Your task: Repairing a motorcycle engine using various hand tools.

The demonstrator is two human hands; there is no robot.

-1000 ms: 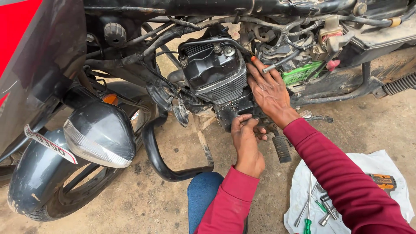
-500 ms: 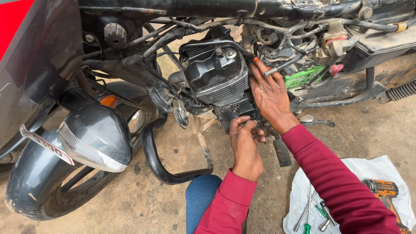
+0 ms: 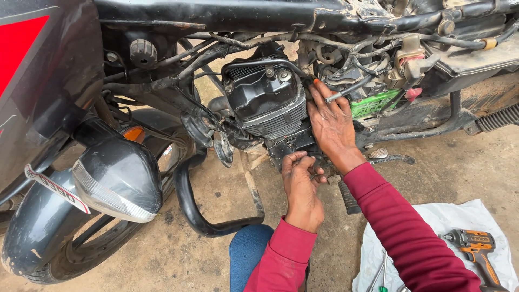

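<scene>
A motorcycle stands stripped in front of me, its black finned engine point(image 3: 267, 103) in the middle of the view. My right hand point(image 3: 332, 124) lies flat against the engine's right side, fingers spread and pointing up beside a green part point(image 3: 376, 103). My left hand point(image 3: 300, 181) is curled just under the engine's lower edge, fingertips pinched around something small that I cannot make out. Both arms wear dark red sleeves.
A black crash guard bar point(image 3: 197, 213) loops down left of my hands. The front fender and wheel point(image 3: 46, 238) and headlight cowl point(image 3: 116, 178) sit at the left. On a white cloth point(image 3: 470, 221) at lower right lie an orange power driver point(image 3: 476, 249) and hand tools. My knee in blue jeans point(image 3: 248, 254) is below.
The view has shifted slightly closer and to the right. My left hand's fingers have curled a little tighter beneath the engine; my right hand stays pressed on the engine's side.
</scene>
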